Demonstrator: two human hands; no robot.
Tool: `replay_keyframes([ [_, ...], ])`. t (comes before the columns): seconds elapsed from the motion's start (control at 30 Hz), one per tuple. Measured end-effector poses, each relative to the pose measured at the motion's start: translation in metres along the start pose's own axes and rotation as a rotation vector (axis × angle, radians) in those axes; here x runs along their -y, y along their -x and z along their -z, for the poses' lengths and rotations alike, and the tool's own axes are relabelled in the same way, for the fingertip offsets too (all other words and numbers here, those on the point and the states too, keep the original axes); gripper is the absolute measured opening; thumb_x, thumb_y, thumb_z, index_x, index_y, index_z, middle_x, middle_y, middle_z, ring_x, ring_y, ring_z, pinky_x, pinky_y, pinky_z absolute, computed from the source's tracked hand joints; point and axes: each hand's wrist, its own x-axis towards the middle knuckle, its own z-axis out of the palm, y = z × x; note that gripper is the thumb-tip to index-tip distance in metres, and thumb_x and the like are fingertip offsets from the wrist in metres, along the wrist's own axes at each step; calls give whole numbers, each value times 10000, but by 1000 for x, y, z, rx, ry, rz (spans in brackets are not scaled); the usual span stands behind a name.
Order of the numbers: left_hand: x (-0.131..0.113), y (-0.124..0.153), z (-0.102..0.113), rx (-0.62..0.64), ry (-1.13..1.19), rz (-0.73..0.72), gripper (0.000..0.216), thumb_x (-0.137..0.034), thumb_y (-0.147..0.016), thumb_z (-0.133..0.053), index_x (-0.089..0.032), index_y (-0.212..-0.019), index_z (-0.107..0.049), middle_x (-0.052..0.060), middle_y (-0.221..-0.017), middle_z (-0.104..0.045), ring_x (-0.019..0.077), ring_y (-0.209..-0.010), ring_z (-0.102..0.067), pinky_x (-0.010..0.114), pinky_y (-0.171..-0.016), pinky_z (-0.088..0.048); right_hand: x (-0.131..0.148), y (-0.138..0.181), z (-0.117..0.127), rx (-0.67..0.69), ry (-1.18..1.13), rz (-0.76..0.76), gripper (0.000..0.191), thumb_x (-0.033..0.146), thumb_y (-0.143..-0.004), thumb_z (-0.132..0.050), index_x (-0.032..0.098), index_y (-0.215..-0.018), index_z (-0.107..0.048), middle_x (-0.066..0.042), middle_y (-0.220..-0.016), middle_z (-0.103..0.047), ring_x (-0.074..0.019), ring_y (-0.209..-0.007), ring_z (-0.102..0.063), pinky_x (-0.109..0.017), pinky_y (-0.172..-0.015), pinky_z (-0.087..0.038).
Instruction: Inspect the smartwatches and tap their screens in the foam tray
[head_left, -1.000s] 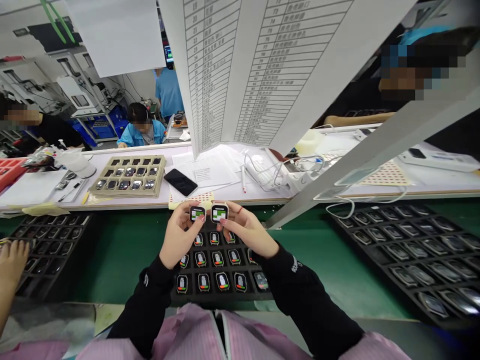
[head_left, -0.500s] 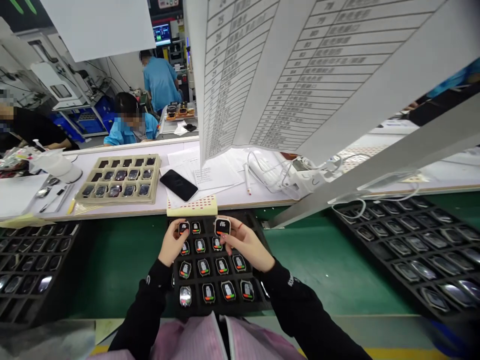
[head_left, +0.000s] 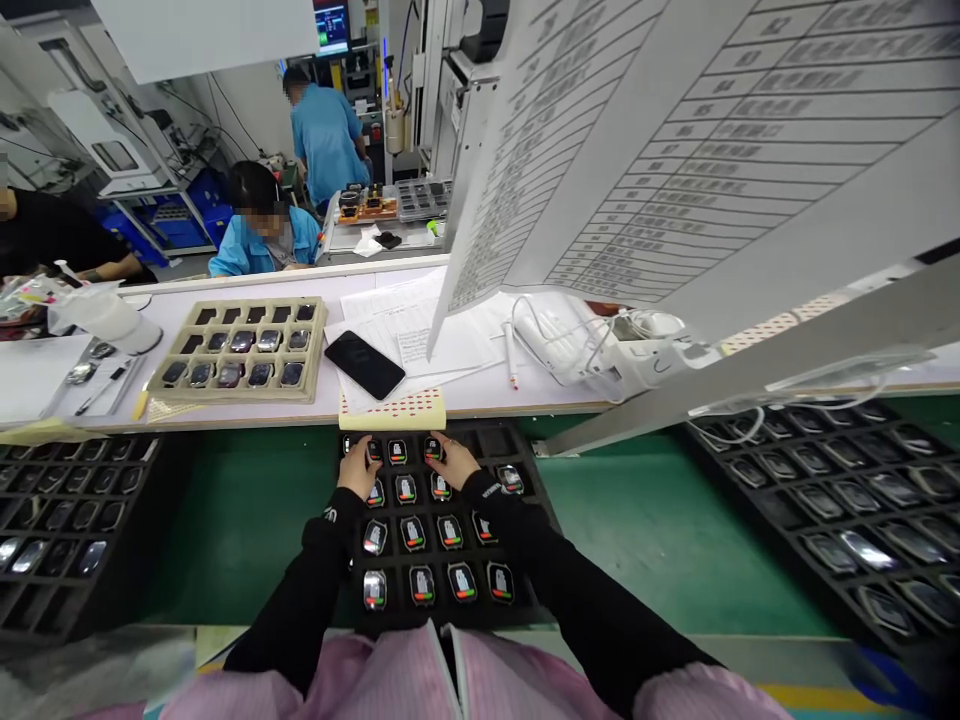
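black sleeves (head_left: 300, 580) lead to two hands, set apart over the far row of a black tray (head_left: 496, 440). left hand (head_left: 358, 472): thumb and fingers pinched on the first watch (head_left: 373, 451). right hand (head_left: 457, 465): thumb and fingertips pinched on the second watch (head_left: 432, 449). whether either watch is fully seated in its pocket cannot be told. the third watch (head_left: 397, 452) lies between the hands. further watches (head_left: 422, 585), screens lit, lie in rows at 6 o'clock from the hands.

positions from the black tray, 12 o'clock pointing away from the wearer: yellow sheet (head_left: 392, 409) with red marks, 12 o'clock; phone (head_left: 365, 365), 11 o'clock; beige tray (head_left: 232, 395), 10 o'clock; left-side tray (head_left: 124, 585), 9 o'clock; pen (head_left: 511, 358), 1 o'clock; right-side tray (head_left: 780, 508), 3 o'clock. a green surface (head_left: 637, 540) lies between the dark trays.
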Motion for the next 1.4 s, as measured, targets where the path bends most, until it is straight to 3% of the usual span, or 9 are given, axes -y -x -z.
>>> replay_keyframes([
  [0.13,2,4,2,-50,-65,-19,615,-240,-744,-686,-194,-1337,-533,149,-1238,-488,321,-1245,-437,461,-1079,-354,1,0,-3,-33,71,49,522,115,-746,-654,145,-1265,-610,-158,-1252,-556,-310,-1121,-581,-412,-1010,-442],
  [0.27,17,24,8,-133,-51,16,668,-362,-750,-674,-175,-1365,-492,154,-1263,-442,295,-1219,-458,445,-1070,-386,-11,11,20,-142,54,59,468,193,-805,-589,163,-1272,-607,-124,-1340,-512,-262,-1149,-566,-360,-1013,-453],
  [0.53,75,109,16,-317,-68,300,532,-311,-853,-479,-76,-1330,-471,162,-1117,-552,224,-966,-593,406,-975,-471,-90,95,101,-417,-111,-221,431,336,-814,-471,140,-1163,-630,-98,-964,-714,-174,-583,-632,-300,-574,-541],
  [0.73,104,147,-2,-322,-240,542,579,-267,-857,-479,-5,-1371,-432,257,-1218,-523,354,-1215,-484,496,-1054,-367,-117,151,93,-386,-265,-291,425,387,-759,-483,132,-1052,-656,-79,-766,-700,-170,-517,-602,-221,-365,-418],
  [0.87,114,155,-17,-320,-325,689,591,-334,-884,-446,-44,-1398,-423,287,-1375,-400,416,-1334,-356,545,-1058,-331,-93,149,79,-295,-302,-174,475,463,-751,-502,134,-1059,-653,-82,-777,-696,-171,-520,-593,-219,-345,-413],
  [1.03,115,182,-32,-272,-387,716,705,-361,-821,-517,-133,-1463,-335,264,-1513,-232,447,-1425,-165,635,-1077,-230,-29,104,86,-185,-195,92,420,446,-796,-504,167,-1067,-663,-71,-804,-691,-188,-571,-611,-247,-390,-465],
  [1.13,112,202,-38,-258,-418,654,719,-445,-859,-422,-186,-1506,-241,228,-1561,-150,424,-1447,-117,655,-1078,-208,12,61,105,-292,-92,170,401,365,-825,-489,160,-1135,-640,-114,-1025,-654,-229,-815,-644,-328,-637,-570],
  [1.23,109,214,-39,-240,-438,597,713,-486,-876,-368,-150,-1498,-274,246,-1558,-158,429,-1446,-121,657,-1089,-190,47,16,130,-453,39,195,426,283,-826,-493,118,-1205,-597,-178,-1212,-530,-284,-1039,-578,-437,-956,-479],
  [1.4,113,217,-36,-218,-445,585,723,-521,-876,-353,-164,-1501,-289,227,-1568,-149,417,-1452,-91,641,-1112,-155,75,-37,158,-512,228,116,502,216,-783,-551,21,-1246,-546,-280,-1263,-457,-436,-1156,-482,-590,-1009,-358],
])
